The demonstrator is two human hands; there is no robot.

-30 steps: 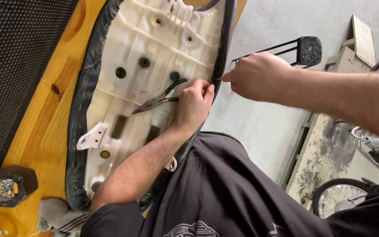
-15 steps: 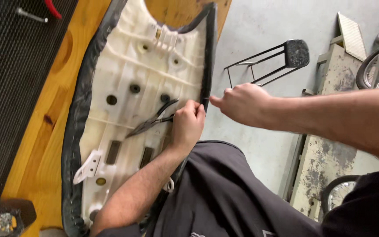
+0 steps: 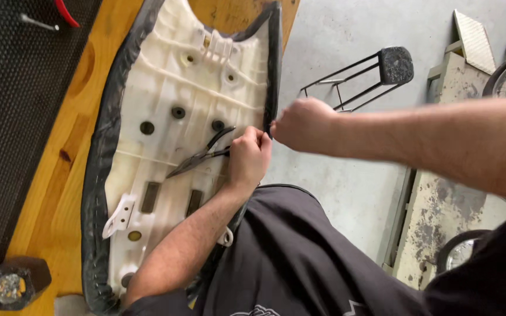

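Observation:
An upturned motorcycle seat lies on a wooden bench, its white plastic base (image 3: pixel 165 88) facing up and its black cover (image 3: pixel 273 70) wrapped round the rim. My left hand (image 3: pixel 248 158) rests on the base near the right rim and grips black needle-nose pliers (image 3: pixel 197 158), whose jaws point left across the base. My right hand (image 3: pixel 303 126) reaches in from the right and pinches the black cover edge at the rim, almost touching my left hand's fingertips.
The wooden bench (image 3: pixel 60 175) borders a black mesh mat (image 3: pixel 7 117) on the left, with a red-handled tool (image 3: pixel 65 11) on the mat. A small round container (image 3: pixel 7 287) sits at the bench's near corner. On the concrete floor stand a black wire rack (image 3: pixel 376 76) and a wheel (image 3: pixel 458 257).
The view has shifted, so the seat sits further left in the frame. Both hands stay together at the seat's right rim, the pliers still in my left hand.

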